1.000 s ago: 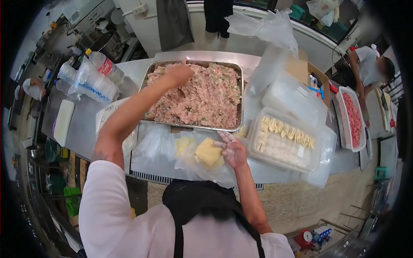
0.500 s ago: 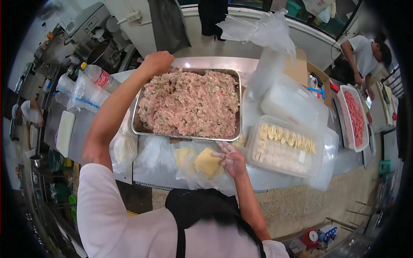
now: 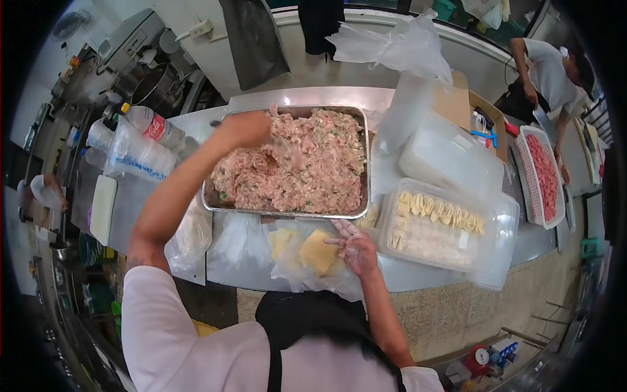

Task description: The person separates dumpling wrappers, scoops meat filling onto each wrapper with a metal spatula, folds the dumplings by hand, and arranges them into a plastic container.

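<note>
We see a lot of meat [image 3: 320, 166] in the tray [image 3: 287, 213], so much of it is not yet used. Our left hand [image 3: 247, 129] is over the top left part of the tray, with its fingers curled, but we cannot tell how tight they are or what they hold. Our right hand [image 3: 358, 251] is palm up with its fingers partly spread, tips beside the yellow sheets [image 3: 320, 251]; we see nothing gripped in it. The sheets lie flat on plastic [image 3: 346, 284], just below the tray, and look not yet folded. Some work looks done: the clear box [image 3: 450, 194] on our right has a row of folded yellow pieces [image 3: 441, 212] and paler rows [image 3: 424, 243] beside it. We cannot tell how many sheets are left.
</note>
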Tool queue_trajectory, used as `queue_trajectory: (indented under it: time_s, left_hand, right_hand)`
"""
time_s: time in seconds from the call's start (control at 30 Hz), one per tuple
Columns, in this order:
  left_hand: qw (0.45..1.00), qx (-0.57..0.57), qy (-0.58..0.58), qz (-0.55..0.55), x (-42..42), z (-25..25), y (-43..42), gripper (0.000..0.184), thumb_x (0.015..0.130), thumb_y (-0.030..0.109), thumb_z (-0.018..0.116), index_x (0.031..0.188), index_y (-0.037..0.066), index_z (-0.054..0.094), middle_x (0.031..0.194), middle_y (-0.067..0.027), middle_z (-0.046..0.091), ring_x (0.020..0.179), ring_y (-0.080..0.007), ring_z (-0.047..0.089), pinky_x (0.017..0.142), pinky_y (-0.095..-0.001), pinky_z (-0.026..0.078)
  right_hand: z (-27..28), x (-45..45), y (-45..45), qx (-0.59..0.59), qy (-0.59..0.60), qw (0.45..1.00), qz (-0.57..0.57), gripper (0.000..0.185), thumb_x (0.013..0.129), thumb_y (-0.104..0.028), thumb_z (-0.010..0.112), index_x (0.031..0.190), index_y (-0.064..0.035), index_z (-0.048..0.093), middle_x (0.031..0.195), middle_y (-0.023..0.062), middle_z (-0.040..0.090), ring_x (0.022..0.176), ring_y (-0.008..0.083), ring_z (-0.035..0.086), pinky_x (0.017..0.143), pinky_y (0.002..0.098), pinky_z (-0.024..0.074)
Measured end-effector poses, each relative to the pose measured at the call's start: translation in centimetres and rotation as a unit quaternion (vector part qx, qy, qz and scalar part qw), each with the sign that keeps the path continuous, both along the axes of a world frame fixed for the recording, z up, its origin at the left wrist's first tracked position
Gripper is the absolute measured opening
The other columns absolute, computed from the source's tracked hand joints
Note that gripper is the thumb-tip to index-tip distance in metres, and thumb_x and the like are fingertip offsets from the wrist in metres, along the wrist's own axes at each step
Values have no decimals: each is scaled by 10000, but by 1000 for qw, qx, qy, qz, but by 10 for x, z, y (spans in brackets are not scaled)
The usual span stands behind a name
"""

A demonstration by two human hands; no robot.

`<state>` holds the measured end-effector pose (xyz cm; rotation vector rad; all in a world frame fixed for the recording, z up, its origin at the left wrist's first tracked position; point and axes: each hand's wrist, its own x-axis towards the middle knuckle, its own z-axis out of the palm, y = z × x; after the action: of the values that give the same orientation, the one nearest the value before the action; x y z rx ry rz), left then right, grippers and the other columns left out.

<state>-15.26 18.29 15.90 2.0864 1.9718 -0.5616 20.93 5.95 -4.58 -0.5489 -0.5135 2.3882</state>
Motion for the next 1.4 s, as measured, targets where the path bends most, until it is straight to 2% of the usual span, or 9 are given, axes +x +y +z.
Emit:
queue_trajectory:
  time_s: [0.1, 0.33, 0.5, 0.73, 0.87, 0.93, 1.03, 1.13, 1.4]
  left_hand:
    - [994, 44, 68, 80, -15, 35, 25, 285, 856, 169, 631, 1080, 10, 709, 1145, -213, 691, 1055, -375, 679, 848, -491, 565]
    - [987, 16, 98, 122, -56, 7, 83, 324, 782, 130, 677, 1086, 24, 716, 1148, -199, 698, 1085, -354, 675, 877, -471, 571]
    - [991, 114, 58, 38, -31, -36, 94, 263, 812, 177, 673, 1004, 9, 737, 1064, -196, 719, 1043, -388, 679, 843, -489, 568]
    - [980, 103, 53, -159, 45, -76, 48, 153, 829, 115, 632, 892, 18, 734, 934, -204, 716, 942, -399, 691, 794, -472, 565]
    - [994, 28, -4, -103, 17, -31, 53, 145, 823, 102, 645, 896, 8, 728, 923, -220, 707, 919, -401, 692, 768, -473, 566]
    - [984, 162, 34, -68, 0, -29, 63, 198, 860, 123, 573, 953, 57, 735, 960, -187, 718, 917, -388, 700, 786, -483, 569]
    - [981, 170, -51, -79, -10, -105, 83, 171, 836, 87, 583, 922, 58, 728, 920, -182, 710, 902, -382, 699, 769, -487, 571]
    - [972, 194, -58, -118, 63, -132, 14, 129, 798, 80, 614, 876, 41, 710, 874, -200, 694, 840, -388, 697, 728, -500, 569]
    - [998, 23, -56, -29, 69, -32, -84, 320, 797, 47, 582, 1082, 95, 719, 874, -237, 659, 866, -414, 672, 746, -511, 551]
  right_hand:
    - [3, 1, 1, 0, -3, 1000, 1, 844, 784, -116, 543, 1534, 66, 202, 1603, 189, 291, 1156, 381, 635, 617, 253, 555]
    - [7, 0, 1, 4, -16, 1000, -1, 838, 793, -92, 528, 1539, 76, 185, 1609, 193, 275, 1174, 382, 632, 607, 229, 557]
    - [11, 0, -1, -3, -9, 1000, -9, 815, 804, -77, 517, 1538, 71, 195, 1608, 190, 280, 1177, 371, 633, 607, 225, 556]
    - [5, -1, -1, 4, -23, 1000, -6, 796, 817, -117, 519, 1529, 72, 216, 1603, 189, 295, 1180, 372, 629, 610, 236, 546]
    - [1, -2, -1, -11, -13, 1000, -15, 755, 797, -104, 531, 1503, 35, 303, 1590, 184, 324, 1172, 384, 625, 632, 272, 546]
    - [1, -2, 0, 3, -23, 1000, -14, 751, 802, -100, 524, 1506, 36, 299, 1581, 180, 340, 1174, 378, 624, 629, 267, 544]
    - [2, -1, 2, -10, 20, 1000, -4, 739, 803, -101, 525, 1497, 42, 314, 1579, 177, 344, 1173, 372, 626, 636, 264, 546]
    - [2, 0, 1, -21, 24, 999, -8, 719, 805, -100, 520, 1484, 48, 335, 1578, 177, 345, 1165, 374, 632, 645, 263, 559]
    - [8, 4, 4, 34, -36, 999, 22, 725, 853, -76, 494, 1528, 44, 257, 1593, 165, 320, 1165, 356, 643, 604, 220, 542]
